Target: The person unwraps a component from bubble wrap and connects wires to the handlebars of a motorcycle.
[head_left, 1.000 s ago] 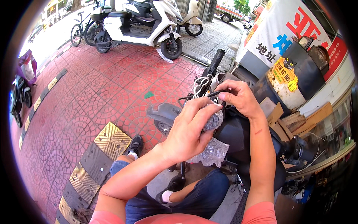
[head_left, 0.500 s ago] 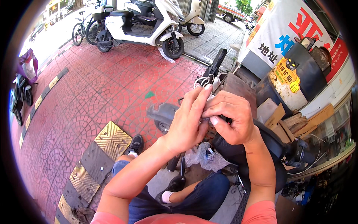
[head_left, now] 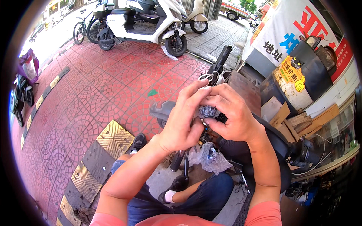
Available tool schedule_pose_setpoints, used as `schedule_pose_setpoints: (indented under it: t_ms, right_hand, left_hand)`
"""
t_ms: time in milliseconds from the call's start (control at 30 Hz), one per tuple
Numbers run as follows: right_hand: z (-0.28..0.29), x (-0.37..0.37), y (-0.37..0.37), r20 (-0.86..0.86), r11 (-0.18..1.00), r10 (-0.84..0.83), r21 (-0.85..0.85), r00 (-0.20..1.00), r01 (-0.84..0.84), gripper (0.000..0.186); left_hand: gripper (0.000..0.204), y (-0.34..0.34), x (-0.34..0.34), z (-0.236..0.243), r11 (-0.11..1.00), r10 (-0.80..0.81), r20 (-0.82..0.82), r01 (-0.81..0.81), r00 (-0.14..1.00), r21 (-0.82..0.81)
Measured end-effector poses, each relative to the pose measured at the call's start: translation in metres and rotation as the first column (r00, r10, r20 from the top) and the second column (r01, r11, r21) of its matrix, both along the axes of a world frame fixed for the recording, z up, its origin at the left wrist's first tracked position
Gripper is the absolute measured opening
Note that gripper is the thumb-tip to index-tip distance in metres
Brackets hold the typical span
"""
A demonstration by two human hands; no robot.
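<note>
My left hand (head_left: 180, 126) and my right hand (head_left: 235, 118) meet over a two-wheeler in front of me. Between their curled fingers is a small dark, greyish part (head_left: 208, 111). A tiny shiny metal piece (head_left: 204, 122) shows where the thumbs come together. Fingers hide much of both, so I cannot tell their exact kind. Beneath the hands, a crumpled clear plastic bag (head_left: 213, 160) lies near my knee, beside the two-wheeler's black seat (head_left: 269, 160). Its black handlebar grip (head_left: 221, 60) rises beyond my fingertips, and a grey fender (head_left: 163, 110) shows to the left.
Yellow-and-black speed-bump pieces (head_left: 96, 160) lie on the red paving to my left. White scooters (head_left: 151, 26) are parked ahead. On the right stand a dark drum (head_left: 301, 77), wooden boards (head_left: 316, 120) and a banner (head_left: 290, 28).
My hands have shifted slightly left, and the fingers have parted from a tighter clasp. The dark part between them now shows more clearly.
</note>
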State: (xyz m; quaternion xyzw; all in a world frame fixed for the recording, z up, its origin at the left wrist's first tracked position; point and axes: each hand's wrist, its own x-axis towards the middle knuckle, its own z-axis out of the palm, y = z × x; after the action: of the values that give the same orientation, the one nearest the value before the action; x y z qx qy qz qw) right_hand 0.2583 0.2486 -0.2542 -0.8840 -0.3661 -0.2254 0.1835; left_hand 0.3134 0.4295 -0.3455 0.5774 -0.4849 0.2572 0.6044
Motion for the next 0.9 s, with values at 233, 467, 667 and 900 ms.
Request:
schedule_pose_setpoints:
  t_ms: [233, 467, 667, 900]
  right_hand:
    - [-0.006, 0.001, 0.007, 0.020, 0.999, 0.008, -0.033, 1.000, -0.007, 0.047]
    - [-0.012, 0.002, 0.003, 0.032, 0.986, -0.052, -0.154, 0.998, 0.056, 0.046]
    - [-0.013, 0.003, 0.001, 0.075, 0.996, -0.050, -0.064, 0.996, 0.055, 0.051]
    - [-0.014, 0.001, 0.005, 0.183, 0.999, 0.010, 0.042, 0.983, -0.018, 0.059]
  left_hand:
    - [0.058, 0.004, 0.006, -0.007, 1.000, -0.018, -0.096, 0.016, 0.995, -0.027]
    - [0.043, -0.003, 0.006, -0.016, 0.998, 0.055, -0.148, -0.058, 0.987, -0.013]
    - [0.028, 0.005, 0.000, -0.011, 0.996, 0.085, -0.295, -0.075, 0.952, 0.044]
    - [0.018, 0.005, -0.004, -0.008, 0.993, -0.084, -0.542, 0.118, 0.836, 0.028]
